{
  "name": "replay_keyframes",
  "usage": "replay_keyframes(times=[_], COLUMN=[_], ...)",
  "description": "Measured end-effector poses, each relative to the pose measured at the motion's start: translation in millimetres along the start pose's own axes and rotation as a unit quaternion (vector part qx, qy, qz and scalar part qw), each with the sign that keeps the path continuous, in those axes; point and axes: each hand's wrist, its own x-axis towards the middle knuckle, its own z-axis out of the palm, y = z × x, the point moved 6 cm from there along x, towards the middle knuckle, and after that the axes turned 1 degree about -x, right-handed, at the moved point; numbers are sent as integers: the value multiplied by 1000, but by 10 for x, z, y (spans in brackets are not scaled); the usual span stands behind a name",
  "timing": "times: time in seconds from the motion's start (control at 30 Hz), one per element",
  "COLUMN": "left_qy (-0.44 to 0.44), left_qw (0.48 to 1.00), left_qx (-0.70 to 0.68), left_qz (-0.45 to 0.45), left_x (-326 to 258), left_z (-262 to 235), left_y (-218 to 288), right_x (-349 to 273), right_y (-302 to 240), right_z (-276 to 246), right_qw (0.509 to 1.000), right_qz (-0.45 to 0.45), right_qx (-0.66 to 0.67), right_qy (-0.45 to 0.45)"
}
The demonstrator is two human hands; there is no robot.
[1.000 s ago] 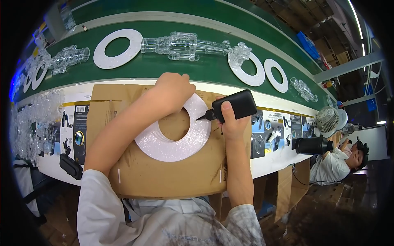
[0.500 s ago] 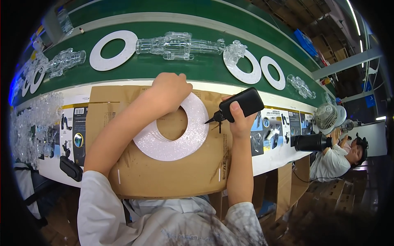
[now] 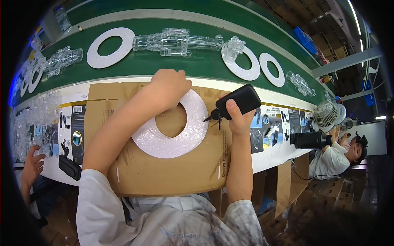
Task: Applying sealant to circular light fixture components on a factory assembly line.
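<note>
A speckled white ring (image 3: 172,145) lies flat on a brown cardboard sheet (image 3: 164,176) in front of me. It looks like a stack of thin rings at its inner edge. My left hand (image 3: 170,88) reaches across to its far edge with fingers curled round the rim; the fingertips are partly hidden. In my right hand (image 3: 239,117) is a black squeeze bottle (image 3: 244,99) with a pointed nozzle, thumb pressed against its side. The bottle is tilted, and the nozzle tip is at the ring's right edge; whether it touches I cannot tell.
Beyond the board runs a green conveyor (image 3: 119,74) bearing more white rings (image 3: 92,49) and clear plastic parts (image 3: 174,42). Clear pieces pile up at left (image 3: 28,123), near another person's hand (image 3: 33,166). A black bottle (image 3: 312,140) and a fan (image 3: 326,115) stand at right, beside a co-worker (image 3: 336,160).
Another person's hand has appeared at the left by the clear pieces. My hands, the ring and the bottle keep nearly the same places, with a slight shift of the view.
</note>
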Motion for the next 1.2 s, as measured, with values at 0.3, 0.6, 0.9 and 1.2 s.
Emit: replay_keyframes(times=[0.3, 0.6, 0.9, 1.2], left_qy=[2, -1, 5, -1], left_qw=[1000, 1000, 1000, 1000], left_qx=[2, -6, -8, -7], left_qz=[2, 2, 1, 1], left_x=[-5, 11, 29, 25], left_z=[-11, -10, -12, -21], left_y=[11, 12, 47, 68], right_x=[1, 10, 3, 0], right_y=[36, 27, 15, 33], right_z=[-32, -30, -61, -106], right_qw=[1000, 1000, 1000, 1000], right_qz=[-1, -10, -3, -9], right_qx=[-2, 0, 4, 6], right_qy=[3, 4, 16, 22])
